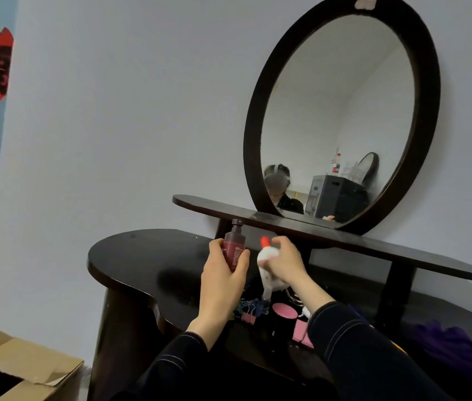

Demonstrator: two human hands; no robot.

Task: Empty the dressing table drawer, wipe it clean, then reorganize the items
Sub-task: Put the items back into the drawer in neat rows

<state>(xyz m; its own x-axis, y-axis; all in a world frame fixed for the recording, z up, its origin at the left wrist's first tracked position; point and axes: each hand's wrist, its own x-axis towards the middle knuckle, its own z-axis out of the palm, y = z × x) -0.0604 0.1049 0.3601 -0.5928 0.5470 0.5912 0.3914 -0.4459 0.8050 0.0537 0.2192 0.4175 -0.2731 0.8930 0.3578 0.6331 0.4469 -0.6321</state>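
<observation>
My left hand (223,273) grips a dark red pump bottle (234,244), held upright above the dark dressing table top (142,256). My right hand (284,261) grips a white bottle with a red cap (265,251), tilted to the left, close beside the red bottle. Below my hands, small items lie on the table: several binder clips (250,309), a round pink-topped container (284,310) and a flat pink piece (301,332). The drawer itself is hidden from view.
A narrow dark shelf (344,235) runs above the table under an oval mirror (342,117). A purple cloth (443,340) lies at the right. An open cardboard box (20,369) sits on the floor at the lower left.
</observation>
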